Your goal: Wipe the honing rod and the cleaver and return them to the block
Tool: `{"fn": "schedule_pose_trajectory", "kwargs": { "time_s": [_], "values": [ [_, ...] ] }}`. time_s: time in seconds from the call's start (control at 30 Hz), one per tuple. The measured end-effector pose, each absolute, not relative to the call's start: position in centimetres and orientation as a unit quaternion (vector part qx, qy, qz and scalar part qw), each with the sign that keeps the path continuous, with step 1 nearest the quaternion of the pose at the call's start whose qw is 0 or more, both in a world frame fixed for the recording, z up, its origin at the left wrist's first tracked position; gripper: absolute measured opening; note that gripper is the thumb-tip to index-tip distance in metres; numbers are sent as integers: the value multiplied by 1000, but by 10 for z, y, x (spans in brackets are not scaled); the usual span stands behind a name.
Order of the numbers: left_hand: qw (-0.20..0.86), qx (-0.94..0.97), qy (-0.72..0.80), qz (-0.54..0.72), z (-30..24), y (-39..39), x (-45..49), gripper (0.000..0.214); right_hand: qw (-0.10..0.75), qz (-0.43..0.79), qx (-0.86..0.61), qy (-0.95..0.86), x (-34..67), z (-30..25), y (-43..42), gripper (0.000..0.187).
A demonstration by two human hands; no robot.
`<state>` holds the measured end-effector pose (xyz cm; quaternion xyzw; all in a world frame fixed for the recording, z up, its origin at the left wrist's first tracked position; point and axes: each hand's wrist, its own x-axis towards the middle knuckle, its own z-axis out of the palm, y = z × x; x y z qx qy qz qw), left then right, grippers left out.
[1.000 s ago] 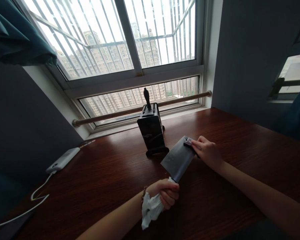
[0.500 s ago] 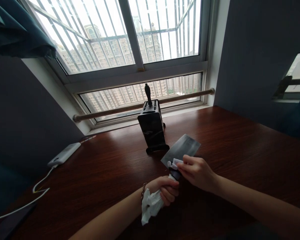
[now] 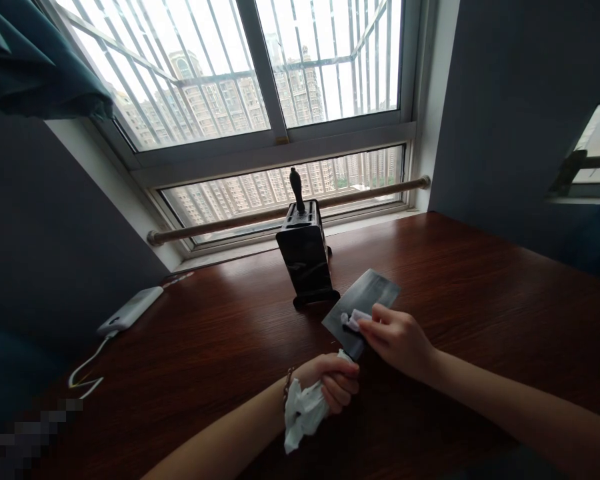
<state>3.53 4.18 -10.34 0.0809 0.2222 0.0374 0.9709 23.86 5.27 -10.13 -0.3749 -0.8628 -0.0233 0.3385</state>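
A broad cleaver [image 3: 367,297] is held over the dark wooden table [image 3: 205,347], blade pointing away from me. My left hand [image 3: 333,385] is closed round its handle, with crumpled white tissue [image 3: 303,413] bunched in the same grip and hanging below the fist. My right hand [image 3: 397,340] pinches a small white wipe [image 3: 353,320] against the near part of the flat blade. Just behind the cleaver stands a black knife block [image 3: 306,257] with one dark handle [image 3: 297,190] sticking up from it.
A white power bank [image 3: 129,310] with a white cable [image 3: 87,373] lies at the table's left. A wooden rail [image 3: 280,212] runs along the barred window behind the block. Dark walls close in left and right; a teal curtain [image 3: 35,60] hangs top left.
My right hand slid the wipe from the blade's far end down toward the handle, then a little way back up. The left hand and cleaver stayed almost still.
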Motion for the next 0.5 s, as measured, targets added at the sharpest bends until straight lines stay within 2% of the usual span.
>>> {"fn": "schedule_pose_trajectory", "kwargs": {
  "time_s": [0.13,0.37,0.5],
  "values": [
    [971,102,216,25,-103,43,36,28,315,4,-287,-905,228,-98,35,23],
    [974,84,209,37,-107,42,36,30,341,-95,-465,-811,253,-100,74,25],
    [973,72,214,36,-107,42,35,32,342,-53,-412,-843,244,-99,59,24]
  ]
}}
